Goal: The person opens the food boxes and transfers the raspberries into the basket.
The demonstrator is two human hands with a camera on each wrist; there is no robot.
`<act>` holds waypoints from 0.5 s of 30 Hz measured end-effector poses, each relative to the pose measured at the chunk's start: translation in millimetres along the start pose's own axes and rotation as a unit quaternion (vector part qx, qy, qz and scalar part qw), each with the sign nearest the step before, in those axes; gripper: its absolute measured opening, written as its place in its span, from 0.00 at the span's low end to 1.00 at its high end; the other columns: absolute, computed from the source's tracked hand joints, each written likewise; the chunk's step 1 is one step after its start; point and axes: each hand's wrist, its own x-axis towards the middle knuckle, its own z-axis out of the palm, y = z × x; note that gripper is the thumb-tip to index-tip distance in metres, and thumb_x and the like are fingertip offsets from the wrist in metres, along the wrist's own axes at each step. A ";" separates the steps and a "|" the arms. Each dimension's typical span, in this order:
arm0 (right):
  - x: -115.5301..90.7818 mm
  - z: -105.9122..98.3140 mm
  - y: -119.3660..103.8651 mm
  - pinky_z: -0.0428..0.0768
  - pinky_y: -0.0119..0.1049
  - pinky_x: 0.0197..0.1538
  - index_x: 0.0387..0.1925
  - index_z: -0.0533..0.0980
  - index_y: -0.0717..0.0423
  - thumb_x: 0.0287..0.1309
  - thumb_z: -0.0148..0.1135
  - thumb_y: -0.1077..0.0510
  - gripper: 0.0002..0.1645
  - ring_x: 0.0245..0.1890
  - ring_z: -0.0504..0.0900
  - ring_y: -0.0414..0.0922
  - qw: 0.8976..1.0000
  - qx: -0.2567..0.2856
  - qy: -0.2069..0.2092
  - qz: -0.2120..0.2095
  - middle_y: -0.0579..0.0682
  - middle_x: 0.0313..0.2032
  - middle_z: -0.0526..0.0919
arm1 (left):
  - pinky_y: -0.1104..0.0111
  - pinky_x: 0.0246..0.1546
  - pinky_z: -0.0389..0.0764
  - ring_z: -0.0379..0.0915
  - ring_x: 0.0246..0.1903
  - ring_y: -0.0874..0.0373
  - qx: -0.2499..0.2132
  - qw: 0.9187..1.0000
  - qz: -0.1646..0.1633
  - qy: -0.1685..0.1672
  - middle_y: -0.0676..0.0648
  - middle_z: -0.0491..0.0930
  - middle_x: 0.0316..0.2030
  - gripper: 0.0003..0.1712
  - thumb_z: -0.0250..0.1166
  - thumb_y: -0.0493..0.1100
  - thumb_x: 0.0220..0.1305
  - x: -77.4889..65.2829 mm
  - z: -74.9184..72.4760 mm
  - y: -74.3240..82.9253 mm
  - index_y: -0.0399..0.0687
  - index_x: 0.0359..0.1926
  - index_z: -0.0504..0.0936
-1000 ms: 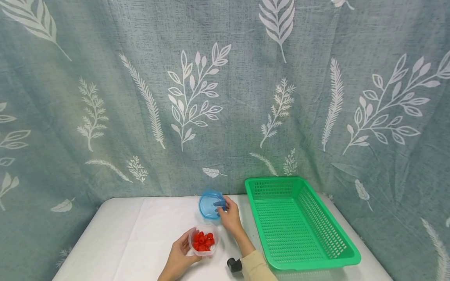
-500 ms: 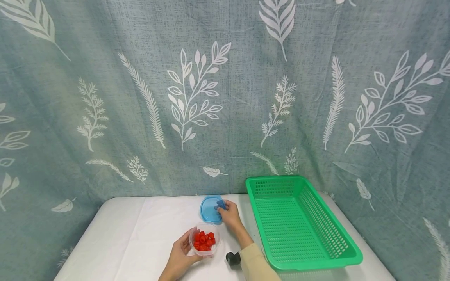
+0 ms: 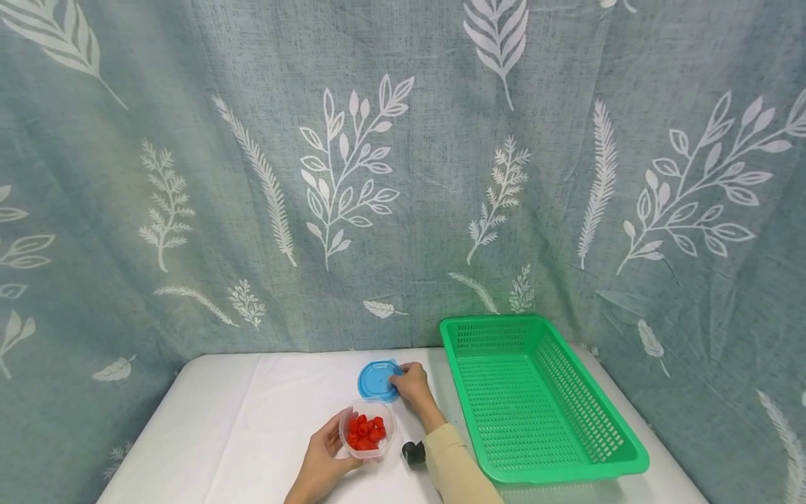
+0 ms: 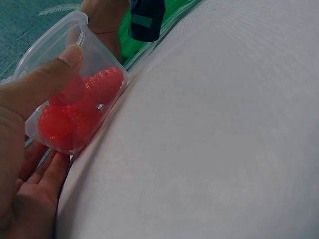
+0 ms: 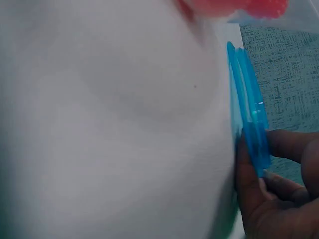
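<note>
While gripped between thumb and fingers of the left hand (image 3: 321,453), found uncovered toward the near side of the white-covered table (image 3: 252,420): clear plastic container (image 3: 368,454), with red berries (image 3: 364,432) inside. Cannot tell whether set down or raised. Noted just beyond: blue lid (image 3: 378,380), pinched at right edge by thumb and fingers of the right hand (image 3: 412,383). Seen on the right arm: beige sleeve (image 3: 460,465), with black device (image 3: 412,453) beside it. Recorded to the right: green perforated basket (image 3: 522,406). Hung behind: grey-green curtain (image 3: 422,210) with white leaf print.
</note>
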 end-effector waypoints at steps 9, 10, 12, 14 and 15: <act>-3.7 1.6 -12.5 0.87 0.54 0.43 0.36 0.79 0.74 0.50 0.68 0.69 0.12 0.38 0.85 0.59 0.994 -0.097 0.034 -0.020 0.64 0.34 0.84 | 0.74 0.68 0.69 0.62 0.72 0.40 -0.013 1.000 0.015 -0.004 0.37 0.70 0.70 0.52 0.82 0.35 0.46 -1.0 0.6 -5.2 0.38 0.72 0.67; -2.8 1.9 -12.2 0.87 0.51 0.39 0.32 0.78 0.72 0.49 0.68 0.69 0.09 0.34 0.83 0.55 0.994 -0.104 0.037 -0.022 0.61 0.30 0.82 | 0.72 0.69 0.69 0.62 0.72 0.39 -0.017 1.000 0.015 -0.004 0.36 0.70 0.70 0.52 0.82 0.35 0.46 -1.2 0.8 -4.4 0.37 0.72 0.67; -1.8 2.2 -11.6 0.83 0.48 0.33 0.25 0.76 0.66 0.49 0.70 0.68 0.08 0.29 0.78 0.51 0.991 -0.120 0.045 -0.031 0.56 0.24 0.78 | 0.69 0.70 0.68 0.62 0.72 0.39 -0.015 1.000 0.009 -0.005 0.37 0.70 0.70 0.52 0.82 0.36 0.47 -1.1 0.8 -3.2 0.38 0.72 0.67; 0.0 3.3 -8.4 0.83 0.48 0.33 0.24 0.76 0.65 0.49 0.72 0.67 0.10 0.28 0.77 0.51 0.988 -0.135 0.053 -0.044 0.55 0.24 0.77 | 0.66 0.71 0.67 0.61 0.73 0.40 -0.020 1.000 0.003 -0.007 0.37 0.69 0.71 0.52 0.82 0.36 0.47 -1.4 0.2 -1.3 0.39 0.73 0.67; 0.4 3.7 -7.0 0.83 0.48 0.34 0.25 0.76 0.65 0.49 0.73 0.66 0.11 0.29 0.78 0.51 0.988 -0.139 0.057 -0.048 0.56 0.25 0.78 | 0.64 0.71 0.67 0.61 0.73 0.40 -0.020 1.000 -0.001 -0.007 0.37 0.69 0.71 0.53 0.82 0.36 0.47 -1.7 -0.1 -0.3 0.39 0.73 0.66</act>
